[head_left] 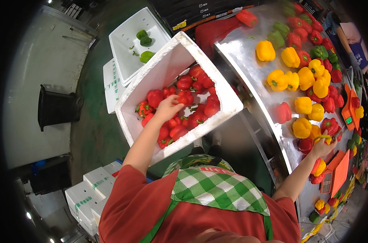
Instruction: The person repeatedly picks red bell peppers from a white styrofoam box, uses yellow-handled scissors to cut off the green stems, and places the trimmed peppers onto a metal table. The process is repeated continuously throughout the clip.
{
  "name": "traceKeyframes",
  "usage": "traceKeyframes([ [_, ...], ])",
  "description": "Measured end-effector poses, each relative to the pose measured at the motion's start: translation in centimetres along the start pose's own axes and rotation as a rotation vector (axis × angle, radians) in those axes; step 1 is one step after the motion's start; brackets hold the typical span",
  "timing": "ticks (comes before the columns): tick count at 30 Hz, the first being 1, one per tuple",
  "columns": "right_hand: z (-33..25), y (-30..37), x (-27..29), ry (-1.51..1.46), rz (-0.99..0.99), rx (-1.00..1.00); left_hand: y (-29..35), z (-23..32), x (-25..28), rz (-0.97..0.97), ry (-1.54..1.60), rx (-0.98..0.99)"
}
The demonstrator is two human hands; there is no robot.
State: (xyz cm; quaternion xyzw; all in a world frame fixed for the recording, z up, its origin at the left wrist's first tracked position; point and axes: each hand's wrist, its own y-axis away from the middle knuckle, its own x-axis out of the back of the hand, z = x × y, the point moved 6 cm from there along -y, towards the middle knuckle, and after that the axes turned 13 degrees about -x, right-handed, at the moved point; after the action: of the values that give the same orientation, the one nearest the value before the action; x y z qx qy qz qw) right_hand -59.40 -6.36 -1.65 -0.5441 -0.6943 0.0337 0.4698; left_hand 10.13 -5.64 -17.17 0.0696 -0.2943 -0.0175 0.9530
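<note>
A deep white foam box (127, 117) stands tilted in front of me, with several red bell peppers (198, 117) in it. Inside, my left hand (167, 108) has its fingers curled on a red bell pepper (186, 98) near the middle of the pile. To the right, at the metal table, my right hand (324, 147) is closed around a yellow bell pepper (322, 138), mostly hidden by the fingers. Just beyond that hand sits a red bell pepper (330, 125); a darker red one (305, 146) lies to its left.
Yellow, red and green bell peppers spread over the metal table (248, 52). Orange scales (335, 172) stand on its right side. Another white foam box (123, 40) holds green peppers (146, 56). A black bin (54, 107) and stacked foam boxes (84, 200) are at left. Another person (349, 40) stands across the table.
</note>
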Motion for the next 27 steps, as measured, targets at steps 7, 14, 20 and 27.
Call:
traceKeyframes([
  [7, -3.3, 8.6, -4.5, -0.628, -0.477, 0.078, -2.2, -3.0, -10.8, -0.413, -0.152, 0.004],
  [14, -4.4, 16.2, -5.1, -0.677, -0.7, -0.194, -8.0, -0.6, -11.0, -0.155, -0.27, -0.132],
  [20, -2.0, 17.6, -4.5, -0.694, -0.734, -0.387, -14.5, -2.8, -12.3, 0.033, -0.175, -0.346],
  [27, -1.6, 18.6, -2.8, -0.691, -0.714, -0.535, -15.9, -2.4, -14.7, -0.179, -0.493, -0.179],
])
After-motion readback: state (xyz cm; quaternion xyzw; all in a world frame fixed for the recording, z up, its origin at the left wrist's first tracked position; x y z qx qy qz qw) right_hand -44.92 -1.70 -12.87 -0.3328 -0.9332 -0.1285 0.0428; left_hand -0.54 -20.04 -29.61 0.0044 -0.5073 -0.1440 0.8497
